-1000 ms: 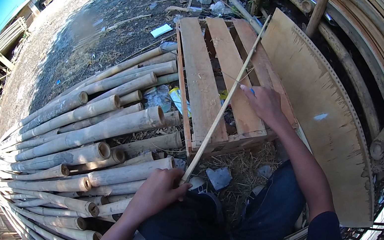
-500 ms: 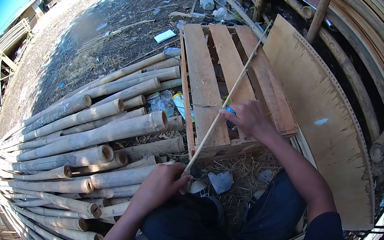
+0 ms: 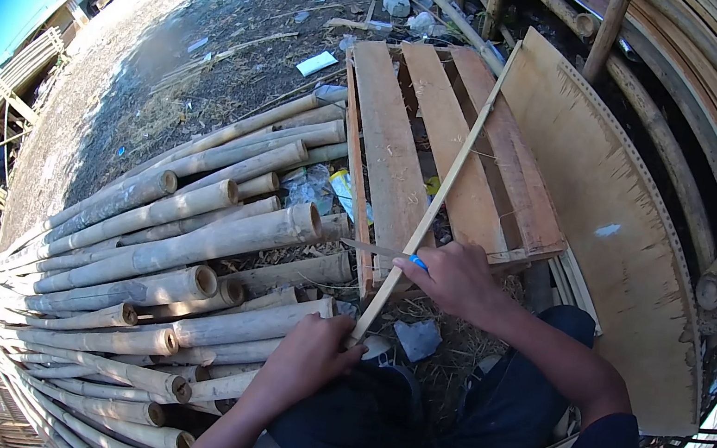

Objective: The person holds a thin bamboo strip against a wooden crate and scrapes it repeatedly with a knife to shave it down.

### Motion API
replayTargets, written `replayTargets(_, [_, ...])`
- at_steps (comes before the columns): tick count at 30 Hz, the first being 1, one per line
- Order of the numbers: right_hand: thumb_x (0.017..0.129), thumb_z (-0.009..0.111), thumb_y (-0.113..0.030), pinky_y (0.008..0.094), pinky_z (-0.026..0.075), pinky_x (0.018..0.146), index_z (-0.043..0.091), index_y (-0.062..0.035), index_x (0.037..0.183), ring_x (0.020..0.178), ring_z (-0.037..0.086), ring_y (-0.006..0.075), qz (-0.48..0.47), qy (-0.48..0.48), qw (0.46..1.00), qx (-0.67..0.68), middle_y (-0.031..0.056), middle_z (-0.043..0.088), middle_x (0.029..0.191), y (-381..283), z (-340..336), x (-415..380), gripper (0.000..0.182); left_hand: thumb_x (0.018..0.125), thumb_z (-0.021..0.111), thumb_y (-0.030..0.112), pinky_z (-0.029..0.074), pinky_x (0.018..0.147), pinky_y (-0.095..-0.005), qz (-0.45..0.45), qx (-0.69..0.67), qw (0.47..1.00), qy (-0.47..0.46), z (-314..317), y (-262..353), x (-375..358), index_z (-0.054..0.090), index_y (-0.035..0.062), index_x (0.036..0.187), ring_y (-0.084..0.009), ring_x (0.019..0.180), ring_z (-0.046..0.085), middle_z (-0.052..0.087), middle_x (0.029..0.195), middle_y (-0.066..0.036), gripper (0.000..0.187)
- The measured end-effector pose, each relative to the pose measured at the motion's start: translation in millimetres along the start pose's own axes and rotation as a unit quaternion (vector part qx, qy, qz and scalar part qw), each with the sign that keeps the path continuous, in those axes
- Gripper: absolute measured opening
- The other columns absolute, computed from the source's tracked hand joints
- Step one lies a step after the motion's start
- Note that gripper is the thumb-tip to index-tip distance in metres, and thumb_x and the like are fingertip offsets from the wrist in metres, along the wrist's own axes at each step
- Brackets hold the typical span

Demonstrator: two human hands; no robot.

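Observation:
A long, thin bamboo strip slants across a wooden crate with slatted top. My left hand is closed around the strip's near end, close to my knee. In my right hand is a knife with a blue handle; its blade points left and lies across the strip, touching it or very near it. The right fingers are wrapped around the handle and sit beside the strip, just over the crate's near edge.
Many bamboo poles are stacked on the left, cut ends toward me. A plywood sheet leans on the right, with more poles behind it. Litter and a grey stone-like piece lie on the ground.
My right hand and the knife have moved down the strip toward my left hand. The strip now shows its broader, flatter side. The view has shifted slightly.

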State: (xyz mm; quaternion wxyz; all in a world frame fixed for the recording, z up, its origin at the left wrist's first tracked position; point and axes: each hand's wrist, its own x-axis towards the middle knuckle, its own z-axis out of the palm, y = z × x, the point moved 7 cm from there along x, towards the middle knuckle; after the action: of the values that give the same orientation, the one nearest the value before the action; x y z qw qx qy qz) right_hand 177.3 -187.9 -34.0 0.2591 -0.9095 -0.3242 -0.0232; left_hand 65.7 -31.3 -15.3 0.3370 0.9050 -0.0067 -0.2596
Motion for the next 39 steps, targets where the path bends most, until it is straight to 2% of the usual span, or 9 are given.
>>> replayTargets(5, [0.097, 0.048, -0.05, 0.0466, 0.049, 0.054, 0.067, -0.0041, 0.065, 0.052, 0.063, 0.0347, 0.047, 0.04, 0.998, -0.002, 0.0175, 0.057, 0.052, 71.2, -8.4, 38.8, 0.059, 0.088, 0.064, 0.02, 0.052, 0.067, -0.0344, 0.028, -0.03, 0.999, 0.034, -7.2, 8.0, 1.1, 0.066, -0.003, 0.088, -0.0239, 0.066, 0.07, 0.067, 0.065, -0.011, 0.023])
replayTargets(12, [0.097, 0.05, -0.049, 0.0484, 0.049, 0.058, 0.064, -0.0018, 0.063, 0.056, 0.063, 0.0361, 0.048, -0.025, 0.998, 0.04, 0.0185, 0.057, 0.053, 16.1, -7.7, 6.7, 0.059, 0.089, 0.063, 0.017, 0.052, 0.067, -0.0311, -0.016, -0.101, 0.995, 0.0, -6.1, -6.7, 2.5, 0.066, -0.0038, 0.088, -0.0175, 0.067, 0.07, 0.069, 0.069, -0.009, 0.021])
replayTargets(15, [0.097, 0.049, -0.048, 0.0487, 0.049, 0.058, 0.065, -0.0015, 0.066, 0.057, 0.063, 0.0366, -0.002, -0.018, 1.0, 0.016, 0.0188, 0.059, 0.055, 7.0, -2.9, -5.0, 0.058, 0.089, 0.062, 0.016, 0.053, 0.067, -0.0357, 0.006, -0.099, 0.995, -0.015, -1.3, -5.3, 1.8, 0.062, -0.0051, 0.085, -0.0249, 0.066, 0.071, 0.068, 0.066, -0.015, 0.021])
replayTargets(19, [0.096, 0.051, -0.047, 0.0483, 0.047, 0.058, 0.064, -0.0007, 0.067, 0.057, 0.062, 0.0381, 0.157, 0.093, 0.98, -0.083, 0.0211, 0.058, 0.058, 122.4, -34.9, 25.4, 0.056, 0.088, 0.062, 0.015, 0.053, 0.066, -0.0352, 0.037, -0.102, 0.993, -0.037, 3.8, -2.7, -0.4, 0.062, -0.0053, 0.083, -0.0244, 0.065, 0.071, 0.067, 0.066, -0.015, 0.021])
replayTargets(22, [0.097, 0.051, -0.046, 0.0472, 0.048, 0.057, 0.064, 0.0, 0.067, 0.055, 0.061, 0.0377, 0.147, 0.087, 0.981, -0.097, 0.0202, 0.058, 0.057, 105.8, -48.3, 22.8, 0.056, 0.087, 0.063, 0.016, 0.054, 0.068, -0.0361, 0.017, -0.117, 0.993, -0.025, -0.4, -1.7, 1.2, 0.062, -0.0057, 0.083, -0.0272, 0.065, 0.07, 0.067, 0.066, -0.016, 0.022])
replayTargets(26, [0.097, 0.05, -0.046, 0.0463, 0.048, 0.057, 0.064, -0.0026, 0.066, 0.052, 0.06, 0.0362, 0.061, -0.078, 0.994, 0.042, 0.0177, 0.057, 0.054, -2.7, -12.4, -14.6, 0.055, 0.087, 0.064, 0.02, 0.052, 0.066, -0.0334, 0.028, -0.013, 0.999, 0.011, -5.4, 7.2, 1.3, 0.066, -0.0027, 0.088, -0.0247, 0.062, 0.068, 0.067, 0.063, -0.011, 0.022])
replayTargets(32, [0.096, 0.05, -0.051, 0.0447, 0.05, 0.053, 0.066, -0.0045, 0.068, 0.053, 0.064, 0.0336, -0.021, -0.034, 0.999, 0.017, 0.016, 0.06, 0.055, -14.6, 6.6, -21.3, 0.057, 0.087, 0.064, 0.019, 0.052, 0.067, -0.0376, 0.121, 0.102, 0.983, 0.087, -3.3, 5.3, 0.3, 0.064, -0.0016, 0.083, -0.0288, 0.064, 0.068, 0.067, 0.062, -0.011, 0.022])
replayTargets(34, [0.096, 0.05, -0.051, 0.0445, 0.05, 0.053, 0.066, -0.0045, 0.068, 0.053, 0.064, 0.0336, -0.039, -0.027, 0.999, -0.006, 0.016, 0.061, 0.055, -8.2, 5.5, -14.1, 0.057, 0.087, 0.064, 0.019, 0.053, 0.067, -0.0365, 0.077, 0.048, 0.995, 0.046, -8.3, 7.6, 3.0, 0.064, -0.0018, 0.083, -0.0276, 0.064, 0.069, 0.067, 0.063, -0.011, 0.021])
replayTargets(39, [0.098, 0.049, -0.047, 0.0456, 0.048, 0.052, 0.066, -0.0031, 0.067, 0.053, 0.063, 0.0341, 0.154, 0.071, 0.982, -0.088, 0.0165, 0.059, 0.053, 86.0, -33.0, 12.0, 0.057, 0.088, 0.064, 0.018, 0.053, 0.067, -0.0331, 0.048, -0.057, 0.997, -0.023, -0.9, 5.4, -6.8, 0.065, -0.0023, 0.085, -0.0227, 0.066, 0.071, 0.069, 0.065, -0.012, 0.02])
